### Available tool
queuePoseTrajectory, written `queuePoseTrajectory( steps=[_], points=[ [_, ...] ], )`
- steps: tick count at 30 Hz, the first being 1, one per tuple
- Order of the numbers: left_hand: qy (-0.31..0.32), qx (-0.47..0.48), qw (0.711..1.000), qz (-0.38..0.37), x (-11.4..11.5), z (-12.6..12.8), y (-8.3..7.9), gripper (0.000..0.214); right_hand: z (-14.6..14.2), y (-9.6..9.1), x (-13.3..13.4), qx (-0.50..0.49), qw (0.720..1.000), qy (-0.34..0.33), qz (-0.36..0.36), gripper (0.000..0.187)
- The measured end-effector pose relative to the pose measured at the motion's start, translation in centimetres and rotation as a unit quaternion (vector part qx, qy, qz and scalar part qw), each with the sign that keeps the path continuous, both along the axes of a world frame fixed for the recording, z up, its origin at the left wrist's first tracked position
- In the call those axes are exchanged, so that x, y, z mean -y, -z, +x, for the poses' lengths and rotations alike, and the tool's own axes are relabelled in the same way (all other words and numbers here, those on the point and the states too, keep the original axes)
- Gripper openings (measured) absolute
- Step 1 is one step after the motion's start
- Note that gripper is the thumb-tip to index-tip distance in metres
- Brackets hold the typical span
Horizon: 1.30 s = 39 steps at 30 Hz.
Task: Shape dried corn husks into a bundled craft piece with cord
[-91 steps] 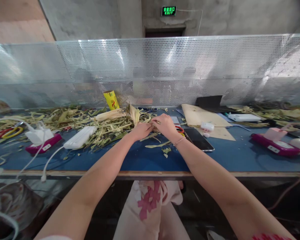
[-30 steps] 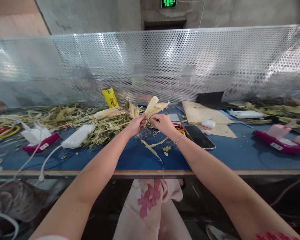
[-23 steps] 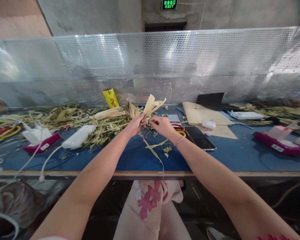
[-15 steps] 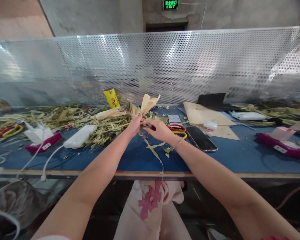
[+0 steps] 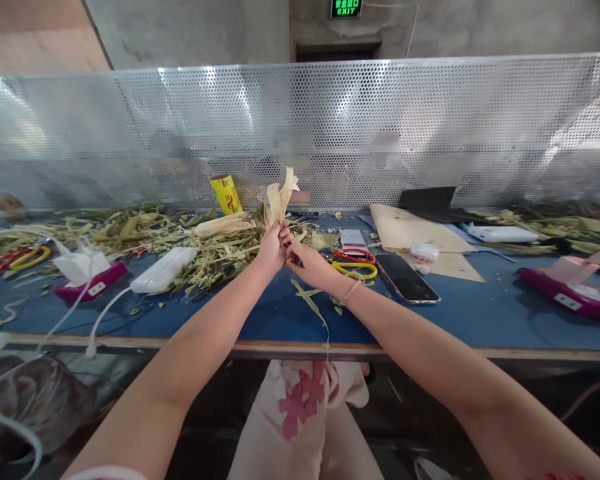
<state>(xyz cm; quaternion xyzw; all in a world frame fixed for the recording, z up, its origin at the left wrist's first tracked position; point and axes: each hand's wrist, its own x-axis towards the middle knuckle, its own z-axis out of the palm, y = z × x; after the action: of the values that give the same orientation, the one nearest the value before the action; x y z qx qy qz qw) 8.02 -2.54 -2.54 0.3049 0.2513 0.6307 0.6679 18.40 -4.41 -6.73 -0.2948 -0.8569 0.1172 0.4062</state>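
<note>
My left hand [image 5: 273,247] is closed around the lower part of a bundle of pale dried corn husks [image 5: 281,193], whose flared ends stand up above the fist. Against it, my right hand [image 5: 307,263] has its fingers pinched at the base of the bundle; what they grip there is hidden. Below the hands, a thin husk strip [image 5: 313,307] trails over the blue table. Just left of my left hand lie a heap of green-brown husk scraps [image 5: 220,257] and another pale husk bundle [image 5: 223,225]. Red and yellow scissors [image 5: 355,265] rest beside my right wrist.
A black phone [image 5: 407,279], brown paper [image 5: 405,230] and a white earbud case [image 5: 424,252] lie to the right. Toward the left are a white power bank [image 5: 163,270], a purple socket block [image 5: 93,283] and more scissors [image 5: 15,260]. A perforated metal screen [image 5: 320,120] borders the back.
The husk bundle has tilted and turned, standing more upright. My right hand has moved in closer to my left, its fingers now at the bundle's base. The view has shifted slightly.
</note>
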Motion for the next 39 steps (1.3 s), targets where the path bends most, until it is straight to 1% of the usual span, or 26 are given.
queuePoseTrajectory(
  steps=[3, 5, 7, 9, 10, 13, 14, 16, 18, 21, 23, 25, 29, 30, 31, 34, 35, 36, 37, 38, 39],
  points=[
    [-0.011, 0.017, 1.000, -0.005, -0.1, -0.4, -0.3, 0.032, 0.1, -0.2, -0.1, 0.015, 1.000, 0.014, 0.006, 0.009],
    [-0.026, 0.022, 0.999, 0.002, -0.4, -0.9, -0.5, 0.031, 0.6, -0.7, -0.2, 0.014, 0.999, 0.046, 0.004, 0.009],
    [-0.057, 0.026, 0.998, 0.007, -0.8, -1.6, -0.8, 0.031, 1.3, -1.2, -0.2, -0.002, 0.996, 0.093, -0.001, 0.009],
    [-0.113, 0.023, 0.993, 0.008, -1.3, -2.3, -1.0, 0.031, 2.3, -1.8, -0.3, -0.028, 0.991, 0.126, -0.025, 0.011],
    [-0.147, 0.014, 0.989, 0.008, -1.5, -2.7, -1.1, 0.031, 2.8, -2.1, -0.2, -0.043, 0.990, 0.122, -0.054, 0.011],
    [-0.242, -0.017, 0.970, 0.014, -2.2, -3.8, -1.2, 0.030, 3.8, -2.5, -0.1, -0.049, 0.981, 0.037, -0.184, 0.010],
    [-0.265, -0.020, 0.964, 0.015, -2.4, -4.1, -1.2, 0.030, 3.9, -2.6, -0.1, -0.048, 0.975, 0.017, -0.214, 0.009],
    [-0.294, -0.017, 0.955, 0.013, -2.8, -4.7, -1.2, 0.030, 3.9, -2.6, -0.1, -0.074, 0.968, 0.019, -0.239, 0.007],
    [-0.312, -0.013, 0.950, 0.009, -3.1, -5.2, -1.1, 0.029, 3.8, -2.6, -0.3, -0.138, 0.959, 0.048, -0.244, 0.006],
    [-0.328, -0.021, 0.944, 0.012, -3.5, -5.5, -1.0, 0.028, 3.7, -2.5, -0.8, -0.239, 0.932, 0.078, -0.261, 0.006],
    [-0.338, -0.029, 0.941, 0.017, -3.7, -5.7, -0.8, 0.027, 3.9, -2.4, -1.3, -0.285, 0.915, 0.095, -0.269, 0.009],
    [-0.350, -0.034, 0.936, 0.021, -3.8, -5.8, -0.7, 0.027, 4.4, -2.3, -1.7, -0.312, 0.904, 0.116, -0.268, 0.013],
    [-0.372, -0.039, 0.927, 0.021, -4.1, -6.1, -0.5, 0.028, 5.9, -2.1, -2.6, -0.389, 0.876, 0.183, -0.218, 0.022],
    [-0.374, -0.041, 0.926, 0.020, -4.2, -6.1, -0.5, 0.028, 6.3, -2.1, -2.8, -0.405, 0.871, 0.197, -0.197, 0.023],
    [-0.374, -0.044, 0.926, 0.021, -4.3, -6.2, -0.4, 0.028, 6.6, -2.1, -2.9, -0.407, 0.872, 0.210, -0.173, 0.024],
    [-0.376, -0.051, 0.925, 0.031, -4.5, -6.2, -0.2, 0.027, 7.0, -2.6, -2.7, -0.359, 0.896, 0.237, -0.113, 0.025],
    [-0.376, -0.053, 0.925, 0.036, -4.6, -6.2, -0.1, 0.027, 6.9, -2.9, -2.4, -0.327, 0.909, 0.233, -0.114, 0.024],
    [-0.376, -0.055, 0.924, 0.040, -4.6, -6.2, -0.1, 0.027, 6.6, -3.2, -1.9, -0.283, 0.927, 0.211, -0.129, 0.024],
    [-0.375, -0.056, 0.924, 0.042, -4.7, -6.2, -0.1, 0.026, 6.3, -3.4, -1.3, -0.218, 0.948, 0.172, -0.158, 0.023],
    [-0.374, -0.056, 0.925, 0.042, -4.7, -6.2, -0.1, 0.026, 5.8, -3.7, -0.6, -0.131, 0.964, 0.113, -0.199, 0.023],
    [-0.372, -0.057, 0.926, 0.041, -4.7, -6.2, -0.1, 0.026, 5.3, -3.8, 0.1, -0.023, 0.973, 0.024, -0.228, 0.021]
  ],
)
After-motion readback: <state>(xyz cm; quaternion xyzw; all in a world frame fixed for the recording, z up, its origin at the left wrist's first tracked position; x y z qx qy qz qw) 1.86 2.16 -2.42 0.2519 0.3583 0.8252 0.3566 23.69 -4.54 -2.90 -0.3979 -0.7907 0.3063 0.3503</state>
